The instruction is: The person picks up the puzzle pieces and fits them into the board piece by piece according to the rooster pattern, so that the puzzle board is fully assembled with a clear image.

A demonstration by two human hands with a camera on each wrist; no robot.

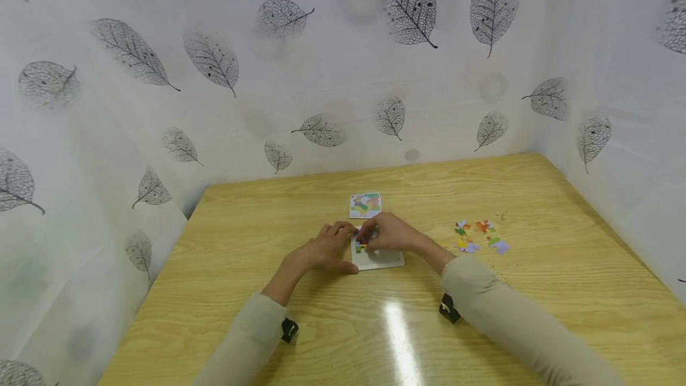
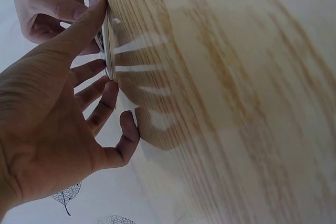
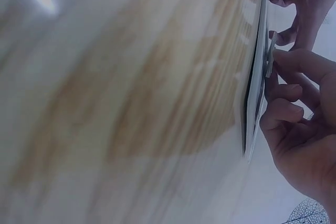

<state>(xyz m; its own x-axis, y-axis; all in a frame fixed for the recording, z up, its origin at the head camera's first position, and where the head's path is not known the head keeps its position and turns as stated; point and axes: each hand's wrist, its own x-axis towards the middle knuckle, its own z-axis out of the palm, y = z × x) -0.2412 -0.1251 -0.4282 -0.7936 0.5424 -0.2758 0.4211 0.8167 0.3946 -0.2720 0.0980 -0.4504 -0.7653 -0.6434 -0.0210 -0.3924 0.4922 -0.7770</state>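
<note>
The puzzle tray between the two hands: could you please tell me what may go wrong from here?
The right hand pinches a piece raised over the puzzle tray; it might slip or disturb the pieces already laid there. The left hand holds the tray's left side; if that hold loosens, the tray could slide on the table. Loose pieces lie near the right sleeve, which might sweep them away.

No legible text, label, brand, number or sign on anything in the three views.
</note>
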